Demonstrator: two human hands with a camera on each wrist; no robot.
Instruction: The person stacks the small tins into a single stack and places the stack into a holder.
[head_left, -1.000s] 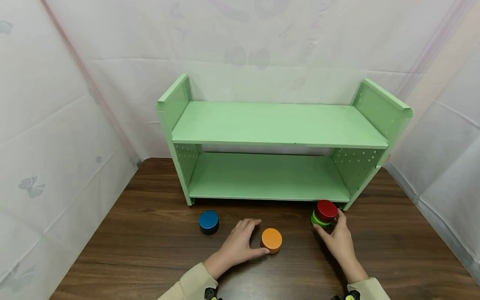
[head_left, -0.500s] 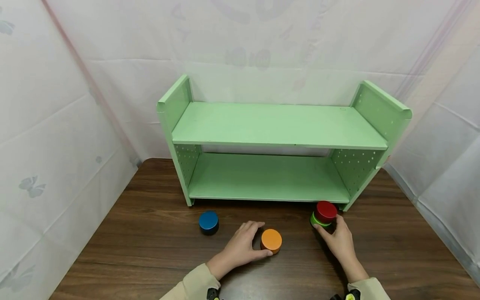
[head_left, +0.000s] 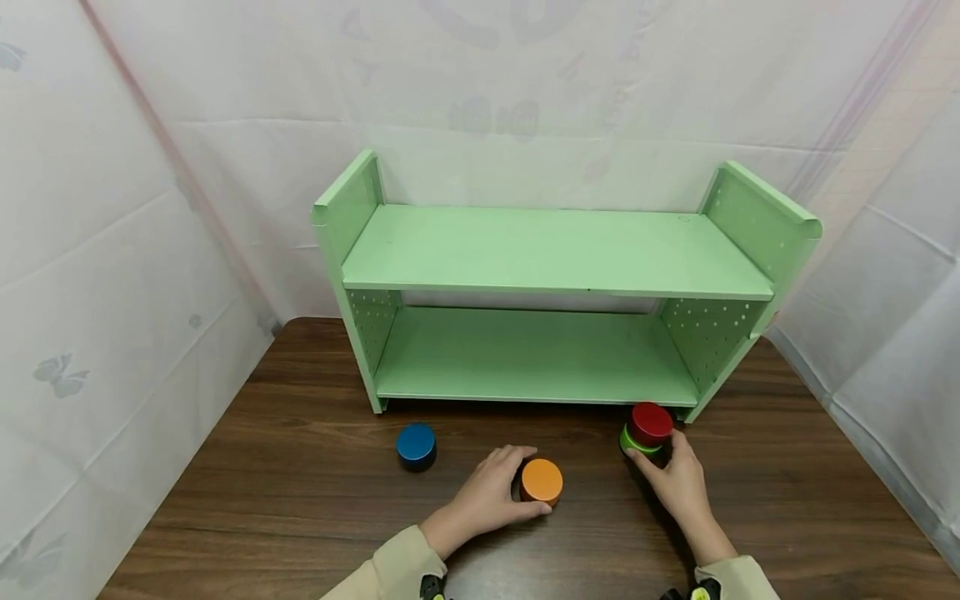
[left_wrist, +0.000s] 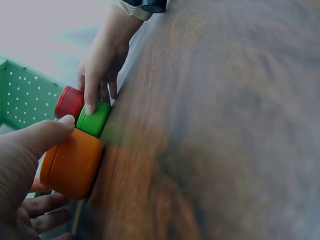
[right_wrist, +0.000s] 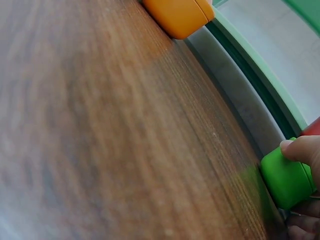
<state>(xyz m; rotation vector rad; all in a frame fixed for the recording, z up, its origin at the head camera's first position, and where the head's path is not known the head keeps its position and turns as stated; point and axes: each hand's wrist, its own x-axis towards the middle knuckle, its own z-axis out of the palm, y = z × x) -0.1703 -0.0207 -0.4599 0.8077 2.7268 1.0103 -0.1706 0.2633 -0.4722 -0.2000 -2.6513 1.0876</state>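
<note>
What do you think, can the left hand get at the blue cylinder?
Probably yes: the blue cylinder stands to the left of the left hand, with nothing between them on the table. The hand is curved around the orange cylinder, though, so it would likely have to leave that first.

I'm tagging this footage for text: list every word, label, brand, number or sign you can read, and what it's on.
No text is readable.
White backdrop: faint marks, some perhaps letters, too pale to read.
Red container, green container, orange container, blue container: none visible.
Green shelf: none visible.
Black wrist device: too small to tell.
</note>
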